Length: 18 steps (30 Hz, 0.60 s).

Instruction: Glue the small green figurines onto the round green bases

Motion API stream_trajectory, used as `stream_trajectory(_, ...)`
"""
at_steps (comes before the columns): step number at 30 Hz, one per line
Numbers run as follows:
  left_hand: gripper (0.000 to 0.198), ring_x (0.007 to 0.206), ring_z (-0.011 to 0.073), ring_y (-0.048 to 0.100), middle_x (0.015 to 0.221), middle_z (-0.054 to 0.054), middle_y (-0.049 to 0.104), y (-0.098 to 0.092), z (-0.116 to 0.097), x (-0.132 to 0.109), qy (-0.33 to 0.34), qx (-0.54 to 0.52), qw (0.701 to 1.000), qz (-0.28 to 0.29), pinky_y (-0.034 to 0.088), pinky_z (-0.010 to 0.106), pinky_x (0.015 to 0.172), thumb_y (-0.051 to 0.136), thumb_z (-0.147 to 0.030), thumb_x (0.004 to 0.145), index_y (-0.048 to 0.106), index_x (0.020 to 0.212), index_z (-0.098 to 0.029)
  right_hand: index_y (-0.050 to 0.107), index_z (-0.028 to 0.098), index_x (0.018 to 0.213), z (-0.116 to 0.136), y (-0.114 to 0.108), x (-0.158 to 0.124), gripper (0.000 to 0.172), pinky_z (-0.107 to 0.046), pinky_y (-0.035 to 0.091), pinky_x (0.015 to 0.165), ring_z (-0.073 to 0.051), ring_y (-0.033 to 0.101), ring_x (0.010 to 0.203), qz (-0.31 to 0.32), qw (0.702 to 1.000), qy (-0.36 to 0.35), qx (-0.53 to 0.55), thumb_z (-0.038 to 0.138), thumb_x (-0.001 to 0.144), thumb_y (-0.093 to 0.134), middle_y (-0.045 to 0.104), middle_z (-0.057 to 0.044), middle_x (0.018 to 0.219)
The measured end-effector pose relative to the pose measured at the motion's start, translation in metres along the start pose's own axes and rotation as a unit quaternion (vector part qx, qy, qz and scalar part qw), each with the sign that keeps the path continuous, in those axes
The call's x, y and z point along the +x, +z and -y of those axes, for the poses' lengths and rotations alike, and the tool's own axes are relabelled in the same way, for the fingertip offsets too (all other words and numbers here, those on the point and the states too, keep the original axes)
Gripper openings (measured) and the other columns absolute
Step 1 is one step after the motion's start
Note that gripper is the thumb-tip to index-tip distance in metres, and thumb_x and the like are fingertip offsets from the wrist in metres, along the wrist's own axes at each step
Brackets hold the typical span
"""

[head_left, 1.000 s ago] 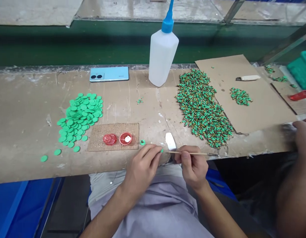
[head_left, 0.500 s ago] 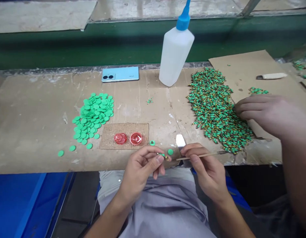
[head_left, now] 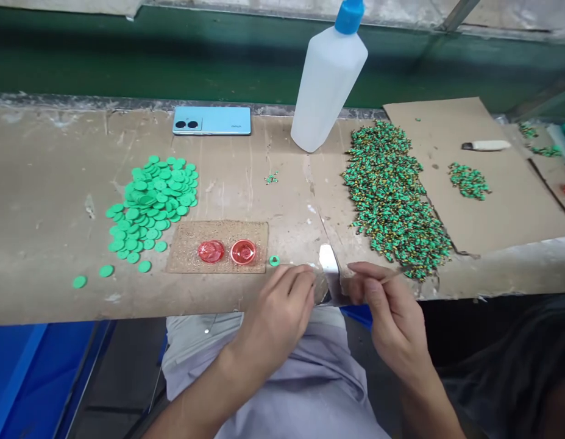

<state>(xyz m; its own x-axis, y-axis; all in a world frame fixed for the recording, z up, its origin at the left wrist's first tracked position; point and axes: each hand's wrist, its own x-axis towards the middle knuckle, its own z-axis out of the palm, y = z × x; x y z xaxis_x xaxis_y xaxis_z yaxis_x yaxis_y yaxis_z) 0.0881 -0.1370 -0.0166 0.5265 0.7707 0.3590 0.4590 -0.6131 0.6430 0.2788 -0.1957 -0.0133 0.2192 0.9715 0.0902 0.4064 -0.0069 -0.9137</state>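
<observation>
Wooden stick (head_left: 392,273) up front, pinched firmly between thumb and fingers of the right hand (head_left: 394,320), one end lost behind those fingers, right over the front edge of the tabletop (head_left: 49,201). Just left of it, a shiny white blade (head_left: 328,268) stands tilted at that edge, with both hands closing in on either side. The left hand (head_left: 275,323) is curled, fingers drawn together beside the blade. Is it gripping something small? From this view you cannot tell; the fingers hide whatever may be there.

Now the count across the bench! A broad heap of green plastic discs (head_left: 152,195) sits left of centre, plenty in it, with a few strays toward the left. Just right of the heap, a cork mat (head_left: 186,256) carries two red caps (head_left: 211,251), and a single green ring (head_left: 273,261) lies just off the mat's right edge. To the right, a big mound of small green-and-yellow parts (head_left: 392,195) dominates the table. A much smaller heap of parts (head_left: 469,181) sits on a cardboard sheet (head_left: 515,207), near a utility knife (head_left: 486,145). Along the back edge stand a white plastic glue bottle (head_left: 328,79) and a pale blue phone (head_left: 211,121).
</observation>
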Motion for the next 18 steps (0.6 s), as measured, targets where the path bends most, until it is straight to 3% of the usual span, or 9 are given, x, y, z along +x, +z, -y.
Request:
stream_trajectory(4,0.014,0.101,0.0248,0.069,0.107,0.009,0.074,0.001,0.005,0.003,0.007,-0.006,0.999,0.033,0.064,0.042,0.089,0.055,-0.005,0.100,0.061,0.109,-0.015,0.068,0.022,0.113,0.014,0.009,-0.001,0.021,-0.024,0.049,0.065,-0.014,0.060,0.069,0.043,0.994,0.061,-0.082,0.030,0.105,0.051,0.060,0.001,0.079)
stream_trajectory(8,0.014,0.098,0.0232,0.069,0.103,0.007,0.074,0.003,0.010,0.000,0.006,-0.029,0.999,0.034,0.064,0.040,0.086,0.053,-0.006,0.102,0.062,0.102,-0.016,0.071,0.017,0.110,0.021,0.022,0.000,0.024,-0.023,0.039,0.051,-0.012,0.045,0.052,0.054,0.986,0.102,-0.116,0.033,0.100,0.057,0.040,0.007,0.060)
stream_trajectory(14,0.016,0.098,0.0228,0.069,0.105,0.009,0.075,0.000,0.005,-0.018,0.030,-0.007,0.999,0.030,0.064,0.037,0.084,0.050,-0.005,0.103,0.063,0.105,-0.015,0.075,0.016,0.112,0.017,0.035,-0.021,0.026,-0.024,0.041,0.049,-0.011,0.043,0.049,0.038,0.992,0.110,-0.056,0.032,0.096,0.063,0.047,0.006,0.058)
stream_trajectory(18,0.016,0.098,0.0219,0.069,0.104,0.010,0.076,0.003,0.004,-0.033,0.035,-0.013,0.999,-0.014,0.063,0.037,0.088,0.052,-0.004,0.102,0.064,0.109,-0.014,0.077,0.020,0.114,0.015,0.046,-0.037,0.023,-0.024,0.043,0.048,-0.012,0.045,0.050,0.002,0.996,0.085,-0.041,0.026,0.094,0.067,0.054,0.004,0.062)
